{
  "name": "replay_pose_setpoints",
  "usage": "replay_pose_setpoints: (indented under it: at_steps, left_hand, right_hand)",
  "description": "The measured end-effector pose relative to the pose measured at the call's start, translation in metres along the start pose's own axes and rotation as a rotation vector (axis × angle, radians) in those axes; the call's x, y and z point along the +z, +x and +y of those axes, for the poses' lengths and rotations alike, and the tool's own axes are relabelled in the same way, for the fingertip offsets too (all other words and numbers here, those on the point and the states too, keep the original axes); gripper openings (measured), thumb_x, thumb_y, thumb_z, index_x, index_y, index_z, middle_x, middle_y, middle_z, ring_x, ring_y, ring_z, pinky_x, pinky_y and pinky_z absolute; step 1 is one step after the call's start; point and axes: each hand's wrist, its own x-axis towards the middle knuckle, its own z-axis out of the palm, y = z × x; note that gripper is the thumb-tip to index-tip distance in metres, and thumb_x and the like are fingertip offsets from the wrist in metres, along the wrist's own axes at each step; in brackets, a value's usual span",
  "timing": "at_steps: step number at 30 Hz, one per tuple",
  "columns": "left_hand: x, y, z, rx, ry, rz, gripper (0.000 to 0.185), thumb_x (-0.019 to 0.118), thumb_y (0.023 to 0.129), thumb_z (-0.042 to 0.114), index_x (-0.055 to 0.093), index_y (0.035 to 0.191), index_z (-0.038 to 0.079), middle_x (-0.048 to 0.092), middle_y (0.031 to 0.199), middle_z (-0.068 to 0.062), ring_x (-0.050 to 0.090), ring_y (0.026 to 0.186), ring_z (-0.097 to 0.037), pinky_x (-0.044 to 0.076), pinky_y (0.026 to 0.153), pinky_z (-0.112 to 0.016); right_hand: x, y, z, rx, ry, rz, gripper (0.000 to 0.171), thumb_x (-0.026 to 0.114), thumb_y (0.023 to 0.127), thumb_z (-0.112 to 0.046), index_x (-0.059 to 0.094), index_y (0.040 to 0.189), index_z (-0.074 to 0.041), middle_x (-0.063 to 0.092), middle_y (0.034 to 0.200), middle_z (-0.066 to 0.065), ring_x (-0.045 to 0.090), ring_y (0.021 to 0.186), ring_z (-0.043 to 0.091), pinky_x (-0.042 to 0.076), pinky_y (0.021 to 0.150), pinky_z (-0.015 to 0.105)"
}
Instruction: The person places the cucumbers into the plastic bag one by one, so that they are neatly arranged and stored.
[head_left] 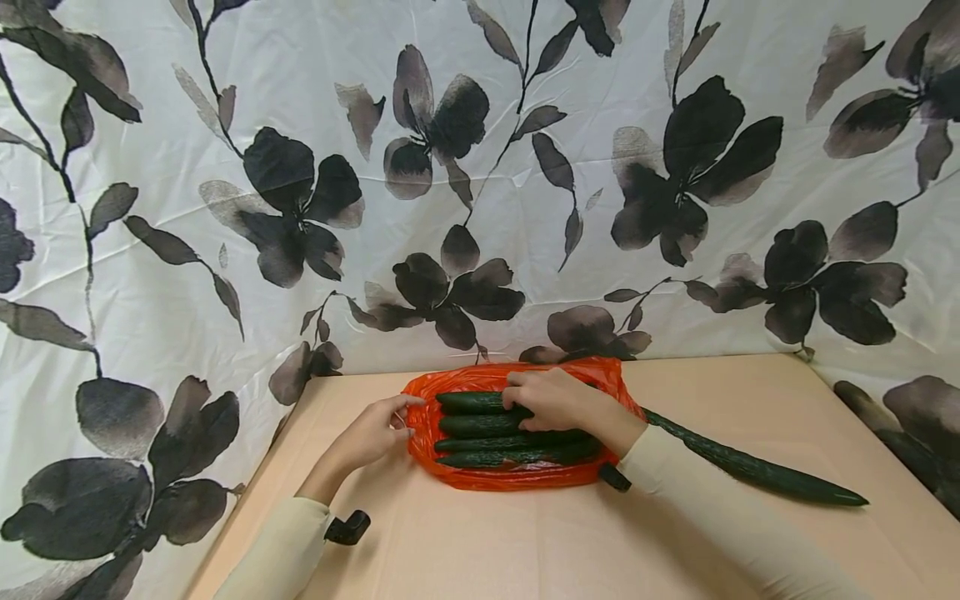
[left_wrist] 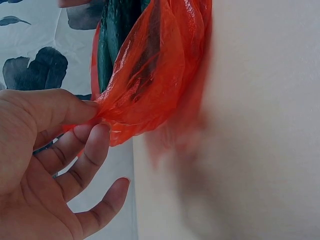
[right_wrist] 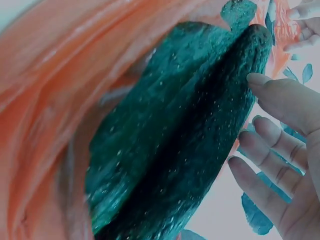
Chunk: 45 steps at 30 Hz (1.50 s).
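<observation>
Here, a floral sheet (head_left: 525, 167) printed with dark blossoms hangs behind the beige tabletop (head_left: 487, 550) and drapes down past its left and right edges. To the right of the work, one long cucumber (head_left: 750, 469) lies bare on the tabletop, slanting from behind the right forearm toward the near right, tip pointing that way.

At the far middle of the tabletop sits an orange plastic bag (head_left: 517, 477) with several cucumbers (head_left: 480, 426) stacked on it, their long axes running left to right, blunt ends facing left toward the bag's mouth. The right forearm crosses over their right ends and hides them.

The left hand (head_left: 372, 433) pinches the bag's left edge between thumb and fingertips; the left wrist view shows the thin film gathered in that pinch. The right hand (head_left: 550, 398) rests on the top cucumber with fingers fairly straight; in the blurred right wrist view they seem to lie along its side rather than wrap it.
</observation>
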Motion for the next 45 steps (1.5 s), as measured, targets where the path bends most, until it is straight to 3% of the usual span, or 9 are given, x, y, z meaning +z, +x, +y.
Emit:
replay_pose_setpoints:
  at_steps: [5, 16, 27, 36, 45]
  left_hand:
    - [0.0, 0.0, -0.001, 0.013, -0.004, 0.004, 0.044, 0.068, 0.086, -0.006, 0.064, 0.13, 0.0, 0.06, 0.087, -0.003, 0.055, 0.078, -0.017, 0.047, 0.07, -0.027]
    - [0.0, 0.004, -0.002, 0.005, -0.001, 0.014, 0.044, 0.069, 0.086, -0.006, 0.064, 0.13, 0.0, 0.06, 0.088, -0.004, 0.055, 0.078, -0.018, 0.047, 0.071, -0.027]
    - [0.002, 0.004, -0.004, -0.001, -0.014, 0.023, 0.044, 0.068, 0.087, -0.007, 0.064, 0.13, 0.0, 0.06, 0.088, -0.004, 0.055, 0.078, -0.017, 0.048, 0.07, -0.027]
    - [0.002, 0.004, -0.001, -0.01, -0.007, 0.035, 0.044, 0.069, 0.087, -0.006, 0.065, 0.13, 0.001, 0.06, 0.088, -0.004, 0.055, 0.079, -0.017, 0.048, 0.071, -0.026]
    - [0.002, 0.007, -0.001, -0.003, -0.021, 0.037, 0.044, 0.068, 0.086, -0.007, 0.064, 0.129, -0.001, 0.059, 0.086, -0.004, 0.055, 0.078, -0.019, 0.047, 0.07, -0.027]
  right_hand:
    - [0.0, -0.008, 0.01, 0.006, 0.013, 0.049, 0.032, 0.081, 0.086, -0.035, 0.071, 0.114, -0.024, 0.06, 0.105, -0.004, 0.063, 0.089, 0.011, 0.056, 0.071, 0.031]
    - [-0.016, -0.042, 0.027, 0.156, 0.128, 0.014, 0.026, 0.08, 0.088, -0.03, 0.073, 0.111, -0.022, 0.061, 0.095, -0.008, 0.059, 0.08, 0.006, 0.051, 0.066, 0.028]
    - [-0.028, -0.08, 0.046, 0.169, 0.186, 0.035, 0.02, 0.078, 0.089, -0.024, 0.073, 0.107, -0.017, 0.059, 0.082, -0.012, 0.051, 0.069, 0.001, 0.048, 0.065, 0.025]
    - [-0.034, -0.117, 0.062, 0.203, 0.222, 0.066, 0.021, 0.078, 0.088, -0.015, 0.073, 0.108, -0.018, 0.066, 0.103, -0.003, 0.062, 0.081, 0.011, 0.053, 0.068, 0.027]
    - [-0.037, -0.142, 0.074, 0.232, 0.231, 0.075, 0.021, 0.079, 0.087, -0.015, 0.074, 0.108, -0.019, 0.065, 0.095, -0.007, 0.062, 0.079, 0.01, 0.051, 0.065, 0.024]
